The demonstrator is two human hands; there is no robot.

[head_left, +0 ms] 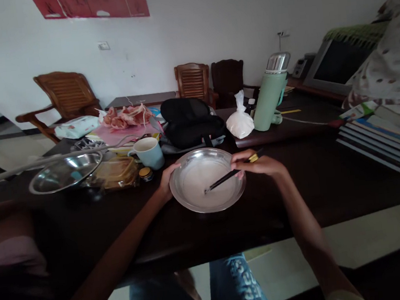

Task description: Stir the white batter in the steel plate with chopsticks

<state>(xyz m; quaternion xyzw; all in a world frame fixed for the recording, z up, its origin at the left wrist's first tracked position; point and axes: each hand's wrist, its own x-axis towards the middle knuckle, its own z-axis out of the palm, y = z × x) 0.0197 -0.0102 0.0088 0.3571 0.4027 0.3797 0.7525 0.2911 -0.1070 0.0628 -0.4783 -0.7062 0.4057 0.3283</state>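
Note:
A round metal basin (pixel 180 195) stands on the dark table in front of me, with a whitish liquid (pixel 196 179) in it. My left hand (pixel 169 180) grips the basin's left rim. Dark chopsticks (pixel 223 178) with a gold band slant down from my right hand (pixel 255 164), which is closed around their upper part. Their lower tips reach into the liquid near the middle of the basin. A tied plastic bag of white powder (pixel 240 123) sits behind the basin to the right, beside a green thermos (pixel 269 101).
Left of the basin are a light blue mug (pixel 150 154), a small jar (pixel 146 174), a plastic-wrapped package (pixel 118 173) and a second metal basin (pixel 66 175). A black case (pixel 189 122) lies behind. Stacked books (pixel 382 136) occupy the right. A person's arm (pixel 4 220) rests at far left.

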